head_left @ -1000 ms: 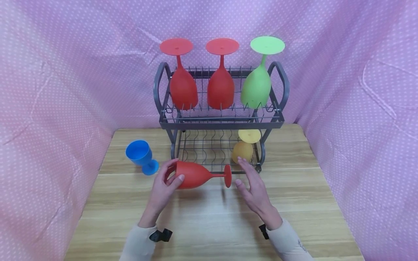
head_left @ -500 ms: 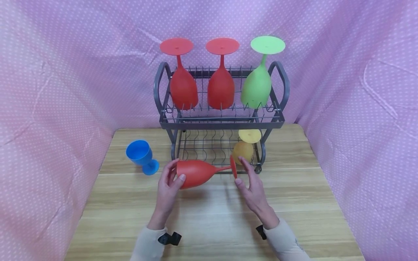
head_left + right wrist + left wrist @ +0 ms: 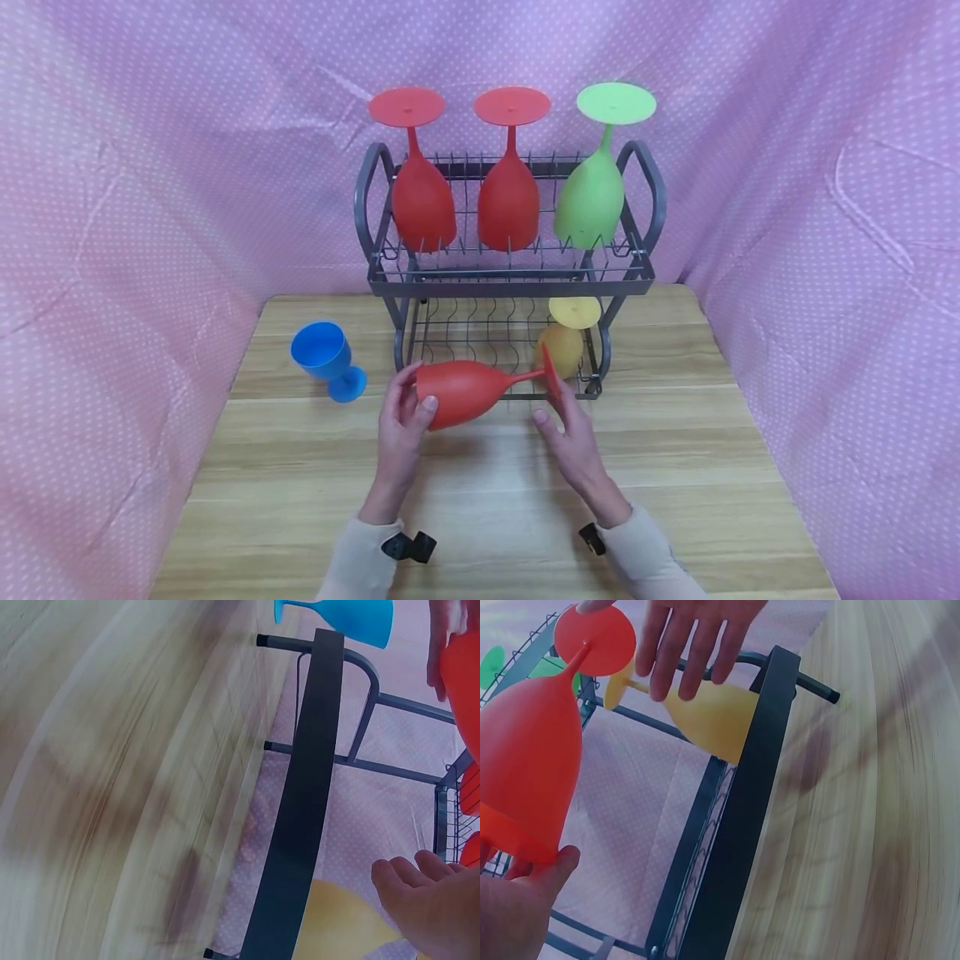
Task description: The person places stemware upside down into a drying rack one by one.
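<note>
A red wine goblet (image 3: 465,392) lies on its side in the air in the head view, its foot tipped slightly up to the right. My left hand (image 3: 405,425) grips its bowl at the rim, thumb on the near side. My right hand (image 3: 573,442) is at the foot, fingers straight and spread from the thumb; the foot overlaps its fingers in this view. In the left wrist view the rim of the red goblet (image 3: 532,750) sits above the left thumb, and the right hand (image 3: 697,637) hangs beside the foot with straight fingers.
A grey two-tier dish rack (image 3: 510,288) stands at the back of the wooden table (image 3: 675,467). Upside down on its top tier are two red goblets (image 3: 423,204) (image 3: 508,204) and a green one (image 3: 590,204). A yellow goblet (image 3: 561,346) is below; a blue goblet (image 3: 322,354) stands left.
The left hand has moved right with the red goblet, whose foot has tilted up and reached the right hand. The right hand has shifted slightly left and stays open.
</note>
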A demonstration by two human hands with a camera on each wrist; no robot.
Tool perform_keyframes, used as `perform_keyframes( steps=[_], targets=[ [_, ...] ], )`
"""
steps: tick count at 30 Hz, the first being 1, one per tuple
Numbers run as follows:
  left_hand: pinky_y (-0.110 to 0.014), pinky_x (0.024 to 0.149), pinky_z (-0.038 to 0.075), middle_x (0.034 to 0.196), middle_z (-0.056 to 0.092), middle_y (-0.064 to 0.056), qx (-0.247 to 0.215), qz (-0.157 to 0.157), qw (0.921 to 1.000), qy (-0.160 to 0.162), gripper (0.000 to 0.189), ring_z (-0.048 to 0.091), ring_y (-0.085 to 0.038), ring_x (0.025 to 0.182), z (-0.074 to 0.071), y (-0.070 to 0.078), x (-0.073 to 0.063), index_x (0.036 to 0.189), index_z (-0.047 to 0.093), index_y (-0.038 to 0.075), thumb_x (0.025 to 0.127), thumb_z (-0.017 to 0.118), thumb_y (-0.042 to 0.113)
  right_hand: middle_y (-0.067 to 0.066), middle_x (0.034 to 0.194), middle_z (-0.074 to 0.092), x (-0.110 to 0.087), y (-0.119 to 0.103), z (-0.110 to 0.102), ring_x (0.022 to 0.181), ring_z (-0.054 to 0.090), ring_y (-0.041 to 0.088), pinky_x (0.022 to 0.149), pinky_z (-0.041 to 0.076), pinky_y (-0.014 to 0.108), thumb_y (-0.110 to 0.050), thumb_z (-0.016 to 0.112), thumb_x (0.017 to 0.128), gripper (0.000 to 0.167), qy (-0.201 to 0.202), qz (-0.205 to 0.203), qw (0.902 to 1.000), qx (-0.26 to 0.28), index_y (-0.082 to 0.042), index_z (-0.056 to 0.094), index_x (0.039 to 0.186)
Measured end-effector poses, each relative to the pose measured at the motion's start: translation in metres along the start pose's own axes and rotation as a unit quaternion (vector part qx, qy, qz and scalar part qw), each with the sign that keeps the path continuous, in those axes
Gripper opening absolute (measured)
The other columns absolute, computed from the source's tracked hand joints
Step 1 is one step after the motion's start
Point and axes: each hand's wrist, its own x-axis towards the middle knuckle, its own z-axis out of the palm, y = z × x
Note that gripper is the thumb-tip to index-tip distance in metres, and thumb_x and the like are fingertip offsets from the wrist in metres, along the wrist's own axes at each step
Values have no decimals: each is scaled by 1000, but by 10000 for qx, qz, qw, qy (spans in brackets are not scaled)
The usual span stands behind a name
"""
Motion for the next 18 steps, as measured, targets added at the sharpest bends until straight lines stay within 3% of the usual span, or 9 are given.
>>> perform_keyframes(
  steps=[6, 12, 18],
  targets=[
    [-32, 93, 58, 144, 51, -9, -113, -32, 9999, 25, 62, 56, -27, 130, 6, -2, 0, 152, 41, 7, 95, 66, 9, 16, 157, 47, 0, -1, 6, 145, 45, 35, 118, 37, 49, -16, 58, 104, 61, 6, 182, 9992, 370, -13, 37, 160],
    [-32, 94, 58, 145, 51, -9, -145, -49, 9999, 75, 64, 56, -28, 130, 11, -6, 0, 152, 40, 4, 95, 67, 11, 19, 156, 48, 1, -5, 11, 142, 47, 41, 115, 39, 50, -17, 58, 103, 58, -9, 424, 9978, 518, -4, 40, 157],
    [-33, 94, 58, 145, 51, -9, -232, 7, 9997, 86, 65, 56, -28, 130, 17, -10, 0, 152, 38, 2, 95, 67, 12, 17, 156, 47, 4, -10, 17, 144, 45, 37, 116, 39, 48, -16, 56, 104, 54, -157, 464, 9943, 947, -5, 43, 155]
  ],
)
